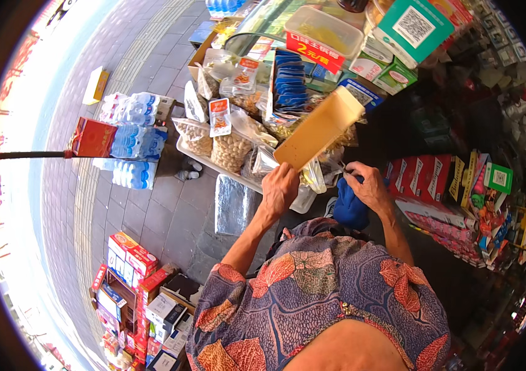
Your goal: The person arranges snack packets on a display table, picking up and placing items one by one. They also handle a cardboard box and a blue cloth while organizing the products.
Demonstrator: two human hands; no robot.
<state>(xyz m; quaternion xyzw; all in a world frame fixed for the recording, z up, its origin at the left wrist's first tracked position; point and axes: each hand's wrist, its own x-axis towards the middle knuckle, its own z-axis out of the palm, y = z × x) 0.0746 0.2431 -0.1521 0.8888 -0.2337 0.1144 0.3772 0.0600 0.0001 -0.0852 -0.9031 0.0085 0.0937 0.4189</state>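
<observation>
My left hand grips the near end of a long, shallow cardboard box, tilted over the goods on the stall. Its tan face shows a few small dark specks. To the right, the fingers of my right hand are pinched together around something small that I cannot make out. A blue cloth-like thing lies just under that hand. Past the cardboard box are bags of shelled-looking nuts, an orange-and-white packet and a box of blue sachets. A white tray holds the bags.
Shrink-wrapped water bottles and a red box stand on the left. Stacked cartons are at lower left. Red Budweiser cartons stand to the right. A green code sign and a plastic tub sit on the glass counter.
</observation>
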